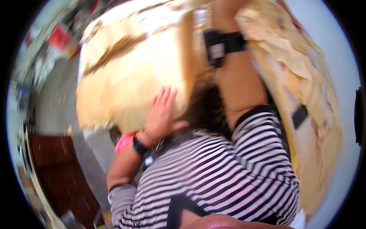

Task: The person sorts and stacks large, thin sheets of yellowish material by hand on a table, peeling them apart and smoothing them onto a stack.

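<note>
A bulky block padded in yellow foam [129, 84], its edges rough and torn, fills the middle; it looks like a stripped seat. My left hand [164, 112] lies on its near right part, fingers stretched out. A black band and a beaded bracelet are on that wrist. My right arm reaches far up along the gap beside the block. Its hand [227, 9] is cut off by the upper edge, so the fingers are hidden. Near it is a torn flap of foam [131, 30]. The picture is smeared by motion.
A tall padded side [305, 72] with peeling yellow layers rises on the right, against a pale wall [339, 95]. Dark red-brown furniture [57, 168] stands at the lower left. A red and white bag [61, 40] lies on the grey floor [57, 99] at the far left.
</note>
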Demonstrator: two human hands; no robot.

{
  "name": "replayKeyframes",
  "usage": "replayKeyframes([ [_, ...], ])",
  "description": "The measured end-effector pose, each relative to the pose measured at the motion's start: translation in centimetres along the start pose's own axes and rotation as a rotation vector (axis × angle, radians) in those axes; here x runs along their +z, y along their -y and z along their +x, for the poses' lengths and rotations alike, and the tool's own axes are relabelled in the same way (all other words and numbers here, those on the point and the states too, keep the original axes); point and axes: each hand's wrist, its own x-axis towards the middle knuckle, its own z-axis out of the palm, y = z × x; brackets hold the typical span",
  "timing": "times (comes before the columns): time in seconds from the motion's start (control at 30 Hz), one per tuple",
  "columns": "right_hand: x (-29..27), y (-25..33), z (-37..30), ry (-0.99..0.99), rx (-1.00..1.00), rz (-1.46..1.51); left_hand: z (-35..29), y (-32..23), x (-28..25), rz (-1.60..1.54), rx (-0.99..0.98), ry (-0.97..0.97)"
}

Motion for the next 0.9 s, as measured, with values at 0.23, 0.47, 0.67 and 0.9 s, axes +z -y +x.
replayKeyframes([
  [0.23, 0.8, 7.6, -2.6, -0.166, 0.129, 0.586, 1.8, 2.9, 4.3, 0.339, -0.030, -0.167],
  [0.47, 3.9, 8.1, -4.1, -0.068, 0.356, 0.731, 1.8, 1.7, 3.7, 0.274, -0.227, -0.283],
  [0.67, 3.4, 7.8, -3.9, -0.002, 0.414, 0.787, 0.0, 8.6, 1.7, 0.382, -0.185, -0.429],
  [0.9, -6.4, -0.7, -11.3, 0.042, 0.947, 0.636, -6.9, 16.2, -5.5, 0.765, -0.194, -0.536],
])
